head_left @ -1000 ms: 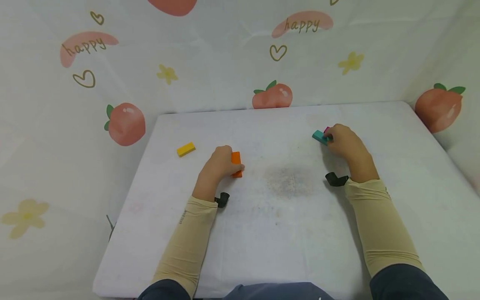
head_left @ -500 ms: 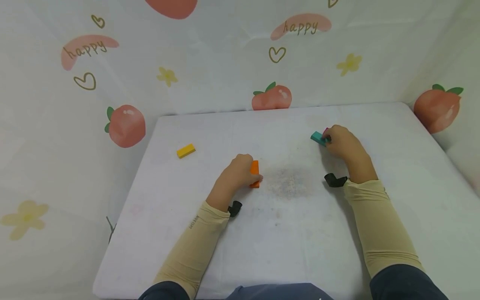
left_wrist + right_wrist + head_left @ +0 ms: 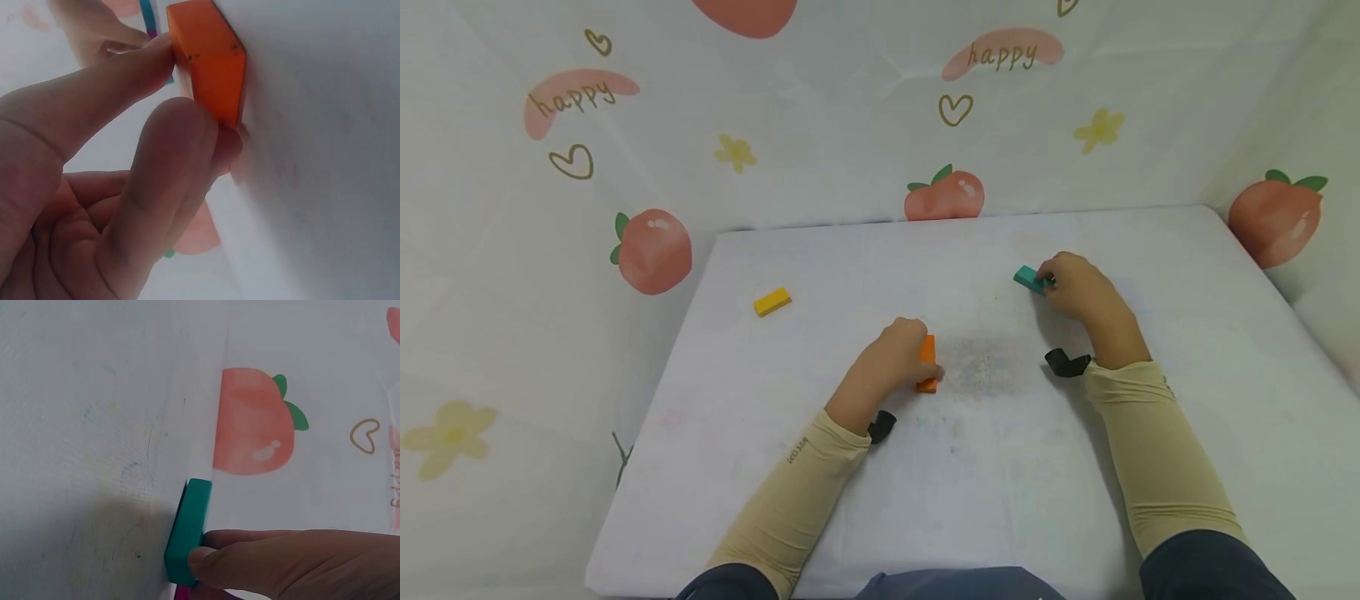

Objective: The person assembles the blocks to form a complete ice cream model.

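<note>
My left hand [image 3: 891,357] pinches an orange block [image 3: 929,350] between thumb and fingers, near the middle of the table. In the left wrist view the orange block [image 3: 215,84] stands close over the white surface, one end facing the camera. Farther back on the right, my right hand [image 3: 1078,285] pinches a teal block [image 3: 1027,279]. The right wrist view shows the thumb against the near end of the teal block [image 3: 189,534], other fingers behind it. A sliver of a magenta block [image 3: 182,592] shows below the teal one, mostly hidden by the hand.
A yellow block [image 3: 772,302] lies on the white table [image 3: 737,467] toward the back left. A fruit-patterned cloth [image 3: 827,100] hangs behind the table. A grey smudge [image 3: 985,362] marks the tabletop between the hands. Dark wrist cameras [image 3: 1066,363] stick out from both sleeves.
My left hand has moved right and toward me with the orange block. My right hand has shifted slightly left with the teal block; the magenta piece has dropped out of the head view.
</note>
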Available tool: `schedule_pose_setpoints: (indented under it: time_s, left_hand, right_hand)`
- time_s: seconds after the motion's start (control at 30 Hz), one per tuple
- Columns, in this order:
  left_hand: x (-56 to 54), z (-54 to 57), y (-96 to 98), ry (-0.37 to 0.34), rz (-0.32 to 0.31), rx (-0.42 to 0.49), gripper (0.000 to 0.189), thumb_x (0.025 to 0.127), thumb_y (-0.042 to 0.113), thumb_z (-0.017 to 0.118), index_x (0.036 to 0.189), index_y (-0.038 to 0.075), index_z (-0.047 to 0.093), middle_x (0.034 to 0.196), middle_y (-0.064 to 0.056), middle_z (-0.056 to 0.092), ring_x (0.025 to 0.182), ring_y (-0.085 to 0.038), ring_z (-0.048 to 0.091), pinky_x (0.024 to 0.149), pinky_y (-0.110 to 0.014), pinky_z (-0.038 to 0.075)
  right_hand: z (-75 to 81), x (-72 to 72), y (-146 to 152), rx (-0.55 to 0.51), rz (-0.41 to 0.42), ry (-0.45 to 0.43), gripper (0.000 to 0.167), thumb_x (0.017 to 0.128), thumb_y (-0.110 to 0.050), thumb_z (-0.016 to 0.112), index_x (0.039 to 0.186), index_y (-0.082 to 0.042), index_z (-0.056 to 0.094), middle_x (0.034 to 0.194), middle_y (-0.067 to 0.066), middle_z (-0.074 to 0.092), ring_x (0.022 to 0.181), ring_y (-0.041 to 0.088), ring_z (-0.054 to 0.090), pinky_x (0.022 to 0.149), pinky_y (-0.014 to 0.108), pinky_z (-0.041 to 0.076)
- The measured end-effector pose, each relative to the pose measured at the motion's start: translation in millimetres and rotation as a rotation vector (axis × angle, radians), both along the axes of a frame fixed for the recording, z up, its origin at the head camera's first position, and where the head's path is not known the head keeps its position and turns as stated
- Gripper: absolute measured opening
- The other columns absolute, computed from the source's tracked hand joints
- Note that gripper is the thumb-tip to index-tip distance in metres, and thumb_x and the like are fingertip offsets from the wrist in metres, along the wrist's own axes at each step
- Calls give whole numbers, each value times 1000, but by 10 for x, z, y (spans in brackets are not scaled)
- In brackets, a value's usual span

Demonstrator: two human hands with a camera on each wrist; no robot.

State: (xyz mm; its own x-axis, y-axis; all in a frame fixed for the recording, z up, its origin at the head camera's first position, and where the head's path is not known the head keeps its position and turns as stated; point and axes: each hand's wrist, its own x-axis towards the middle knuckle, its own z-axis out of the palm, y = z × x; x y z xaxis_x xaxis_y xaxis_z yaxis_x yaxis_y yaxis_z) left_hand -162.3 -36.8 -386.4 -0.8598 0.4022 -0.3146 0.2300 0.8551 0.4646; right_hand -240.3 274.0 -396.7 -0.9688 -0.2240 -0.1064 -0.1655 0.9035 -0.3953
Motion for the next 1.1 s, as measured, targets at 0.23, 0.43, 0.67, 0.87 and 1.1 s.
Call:
schedule_pose_setpoints:
  time_s: [0.23, 0.43, 0.67, 0.87, 1.1]
  left_hand:
    - [77, 27, 39, 9, -18, 3, 38, 90, 28, 88, 89, 5, 57, 79, -4, 52, 64, -15, 48, 56, -23, 38]
    - [104, 44, 54, 31, -32, -7, 38, 89, 28, 88, 89, 6, 57, 81, -5, 53, 65, -14, 48, 57, -22, 39]
    - [93, 42, 47, 54, -32, -17, 43, 88, 32, 89, 84, 6, 55, 75, -3, 47, 61, -13, 45, 55, -22, 36]
    - [57, 42, 4, 92, -21, -4, 46, 94, 37, 83, 76, 8, 52, 70, 0, 39, 58, -12, 39, 53, -23, 30]
    - [-1, 7, -67, 151, 0, 24, 45, 96, 38, 79, 75, 9, 52, 68, 2, 33, 59, -11, 35, 55, -24, 26]
  right_hand:
    - [-15, -13, -34, 14, 38, 6, 30, 98, 3, 58, 125, 12, 69, 130, 35, 62, 123, 49, 60, 108, 65, 47]
    - [-16, -7, -66, 14, 57, 19, 30, 99, 2, 59, 126, 12, 69, 128, 34, 62, 122, 49, 60, 108, 65, 47]
    - [-8, 17, -143, -14, 85, 23, 28, 100, 2, 58, 124, 11, 70, 127, 33, 63, 120, 48, 61, 105, 63, 48]
    - [-20, 33, -203, -16, 124, 52, 27, 99, 4, 59, 122, 11, 70, 125, 31, 64, 119, 46, 62, 107, 61, 48]
    - [-5, 43, -276, -17, 122, 18, 28, 101, 2, 59, 126, 10, 69, 129, 30, 62, 122, 44, 60, 112, 62, 47]
